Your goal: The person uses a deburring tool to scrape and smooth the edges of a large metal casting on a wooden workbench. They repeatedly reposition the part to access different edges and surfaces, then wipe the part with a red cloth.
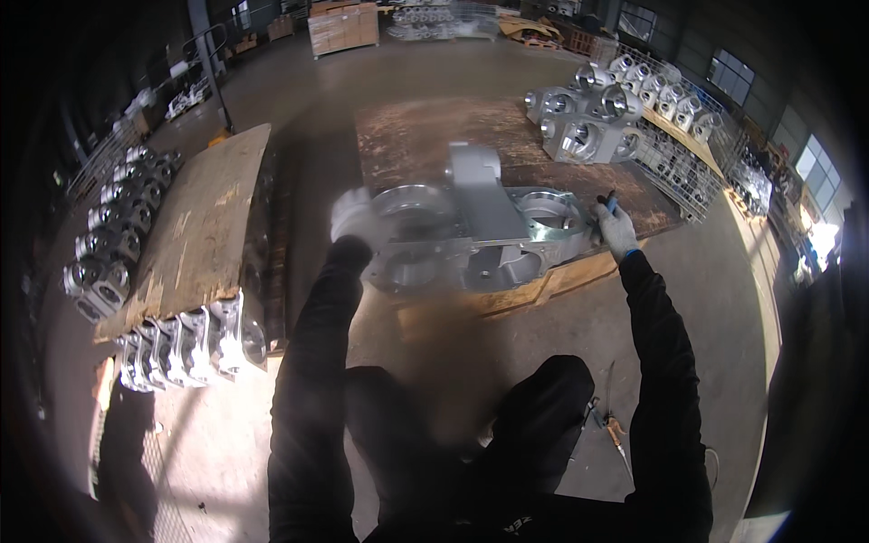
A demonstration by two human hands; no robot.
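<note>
A large silver metal casting with round machined bores lies on a wooden board in front of me. My left hand, in a white glove, is at the casting's left end; haze and blur hide its fingers. Just beyond the right end, my right hand, also gloved, is closed on a slim blue and black tool whose kind I cannot make out. The tool's tip points up and away from me.
More castings stand at the board's far right, beside a wire cage of parts. To the left, a wooden sheet has rows of castings around it. An air gun with a hose lies on the floor near my right knee.
</note>
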